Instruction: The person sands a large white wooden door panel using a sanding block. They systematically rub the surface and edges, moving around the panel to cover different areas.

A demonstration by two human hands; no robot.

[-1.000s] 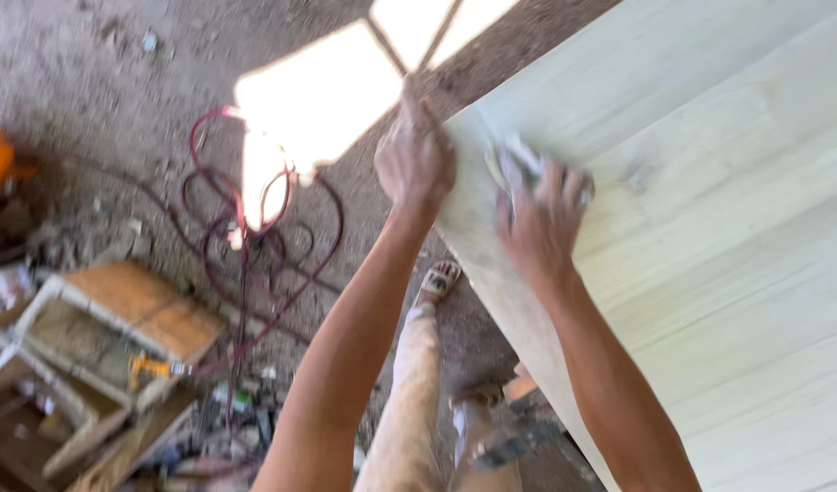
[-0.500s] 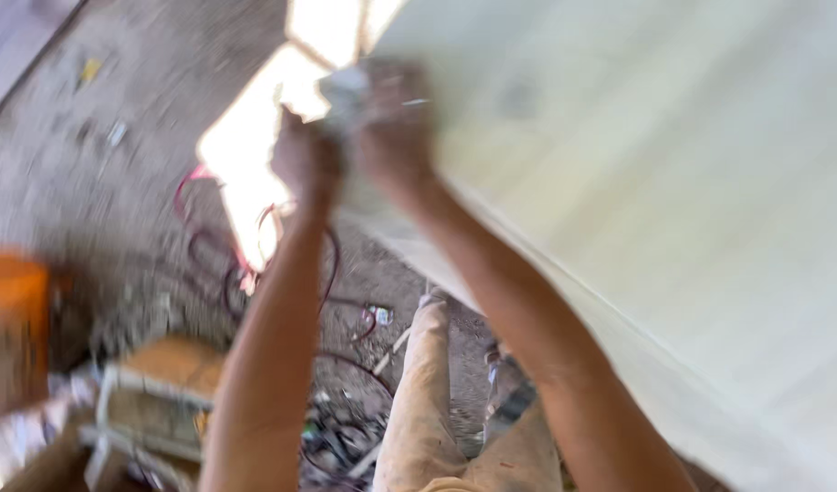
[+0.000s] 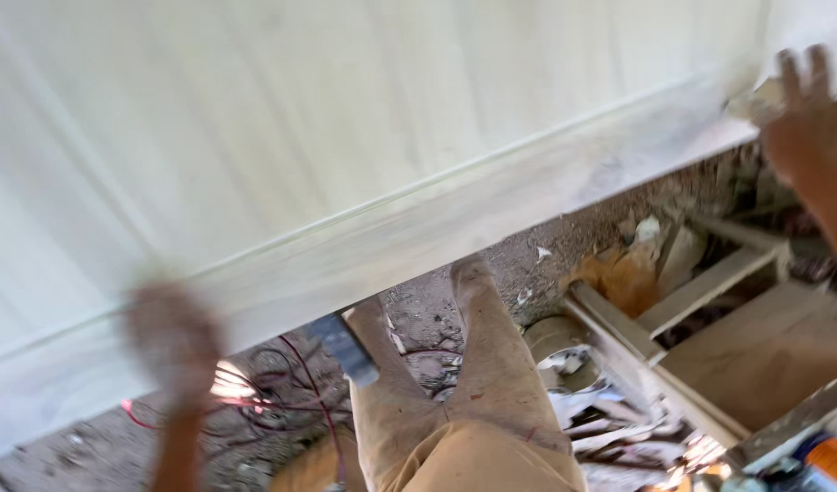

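A large pale wooden panel [image 3: 346, 137] fills the upper part of the view, its thick front edge [image 3: 491, 210] running from lower left to upper right. My left hand [image 3: 175, 339] is blurred and rests against that edge at the lower left; its fingers cannot be made out. At the far right end of the edge, my right hand [image 3: 808, 123] has its fingers stretched upward. Its thumb side presses a small pale pad [image 3: 752, 100] onto the wood. My legs in dusty tan trousers [image 3: 473, 401] stand below the panel.
On the dirt floor lie a tangle of red cable [image 3: 273, 396], a dark flat tool [image 3: 346, 348] beside my leg, and a round tin [image 3: 551, 339]. Wooden frames and boards [image 3: 710, 301] are stacked at the right, and an orange object [image 3: 833, 458] sits at the bottom right corner.
The view has swung so the panel's edge now runs across the frame. My hands, close together at the corner before, are now far apart, left low, right at the far end.
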